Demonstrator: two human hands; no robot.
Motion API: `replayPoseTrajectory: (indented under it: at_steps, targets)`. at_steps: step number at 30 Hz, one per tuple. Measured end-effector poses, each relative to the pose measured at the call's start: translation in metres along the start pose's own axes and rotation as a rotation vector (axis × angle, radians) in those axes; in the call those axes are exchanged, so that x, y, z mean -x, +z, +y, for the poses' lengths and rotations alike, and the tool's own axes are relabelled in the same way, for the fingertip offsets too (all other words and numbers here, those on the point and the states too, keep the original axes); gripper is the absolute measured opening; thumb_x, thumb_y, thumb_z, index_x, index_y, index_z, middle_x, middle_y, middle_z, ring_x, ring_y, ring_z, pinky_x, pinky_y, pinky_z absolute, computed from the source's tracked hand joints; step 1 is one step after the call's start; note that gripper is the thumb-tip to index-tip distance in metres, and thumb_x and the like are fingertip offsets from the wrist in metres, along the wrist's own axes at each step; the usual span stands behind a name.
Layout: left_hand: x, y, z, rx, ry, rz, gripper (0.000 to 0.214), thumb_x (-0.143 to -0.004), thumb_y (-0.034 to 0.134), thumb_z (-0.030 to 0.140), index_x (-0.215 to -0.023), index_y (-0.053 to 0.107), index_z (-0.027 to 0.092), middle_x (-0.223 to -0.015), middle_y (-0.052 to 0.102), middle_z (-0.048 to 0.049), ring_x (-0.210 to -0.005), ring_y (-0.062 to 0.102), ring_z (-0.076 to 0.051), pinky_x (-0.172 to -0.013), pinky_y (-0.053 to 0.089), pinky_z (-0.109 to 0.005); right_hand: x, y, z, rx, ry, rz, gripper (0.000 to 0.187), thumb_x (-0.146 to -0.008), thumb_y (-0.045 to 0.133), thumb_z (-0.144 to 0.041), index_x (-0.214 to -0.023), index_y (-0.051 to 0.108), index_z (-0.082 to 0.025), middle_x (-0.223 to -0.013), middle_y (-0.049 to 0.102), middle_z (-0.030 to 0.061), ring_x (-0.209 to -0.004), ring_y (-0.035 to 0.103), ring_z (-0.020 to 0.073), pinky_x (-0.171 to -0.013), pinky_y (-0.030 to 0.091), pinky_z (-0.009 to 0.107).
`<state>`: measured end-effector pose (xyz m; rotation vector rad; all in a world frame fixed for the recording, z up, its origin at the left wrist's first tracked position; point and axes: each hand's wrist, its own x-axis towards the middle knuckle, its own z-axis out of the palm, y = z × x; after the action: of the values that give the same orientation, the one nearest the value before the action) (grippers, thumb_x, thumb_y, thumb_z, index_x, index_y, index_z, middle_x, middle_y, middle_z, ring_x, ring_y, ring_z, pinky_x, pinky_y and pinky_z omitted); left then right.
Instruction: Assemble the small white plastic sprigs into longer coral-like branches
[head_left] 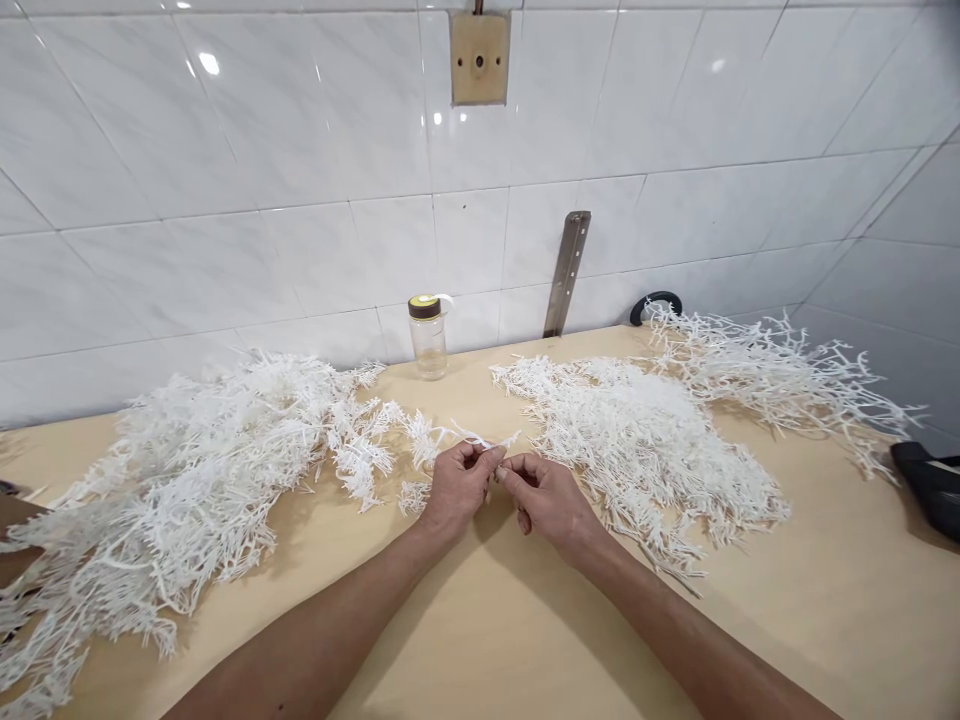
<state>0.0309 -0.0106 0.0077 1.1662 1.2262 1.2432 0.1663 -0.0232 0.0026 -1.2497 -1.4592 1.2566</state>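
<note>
A thin white branched plastic twig sticks out above my left hand, whose thumb and fingers are pinched round it. Close against it, my right hand has thumb and forefinger pressed together at the left fingertips. Whatever lies between those right fingertips is too small and too covered to make out. Left of my hands spreads a large heap of white bushy plastic sprigs, with a few loose sprigs at its near edge. To the right lies a flatter pile of white sprigs.
Bare, spindly white branches lie at the far right, beside a black curved object. A lidded clear bottle and a leaning metal strip stand by the tiled wall. Another black object sits at the table's right edge.
</note>
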Motion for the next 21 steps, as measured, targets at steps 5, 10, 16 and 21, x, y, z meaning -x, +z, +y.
replayPoseTrajectory:
  at_steps: [5, 10, 16, 21]
  targets:
    - [0.001, 0.002, -0.002, -0.036, 0.036, 0.038, 0.031, -0.077, 0.069, 0.044, -0.065, 0.055, 0.019, -0.045, 0.048, 0.0065, -0.039, 0.044, -0.009, -0.043, 0.035, -0.022, 0.0, 0.0, 0.002, 0.025, 0.016, 0.005, 0.028, -0.087, 0.053, -0.042, -0.072, 0.058, -0.02, -0.046, 0.05, -0.007, -0.034, 0.047, 0.0092, -0.036, 0.039, 0.019]
    - [0.009, 0.004, -0.002, -0.159, 0.139, 0.067, 0.029, -0.082, 0.063, 0.041, -0.065, 0.054, 0.02, -0.051, 0.052, 0.0044, -0.047, 0.048, -0.01, -0.051, 0.039, -0.023, -0.002, 0.001, 0.006, 0.067, 0.073, 0.036, 0.026, -0.087, 0.05, -0.039, -0.069, 0.053, -0.021, -0.047, 0.049, -0.0076, -0.03, 0.047, 0.0095, -0.031, 0.037, 0.02]
    - [0.013, 0.005, -0.001, -0.218, 0.245, 0.078, 0.028, -0.084, 0.062, 0.041, -0.069, 0.054, 0.019, -0.053, 0.051, 0.0044, -0.05, 0.047, -0.01, -0.052, 0.038, -0.023, -0.004, -0.006, 0.004, 0.148, 0.117, 0.144, 0.013, -0.081, 0.049, -0.029, -0.071, 0.052, -0.022, -0.042, 0.05, -0.0067, -0.032, 0.051, 0.0135, -0.035, 0.039, 0.022]
    - [0.005, 0.0, 0.002, -0.118, 0.249, 0.05, 0.03, -0.084, 0.062, 0.048, -0.077, 0.055, 0.019, -0.051, 0.049, 0.0066, -0.042, 0.045, -0.009, -0.046, 0.038, -0.022, -0.007, -0.038, -0.001, 0.494, 0.005, 0.387, 0.011, -0.079, 0.053, -0.027, -0.071, 0.057, -0.021, -0.058, 0.063, 0.0001, -0.045, 0.058, 0.0161, -0.048, 0.044, 0.027]
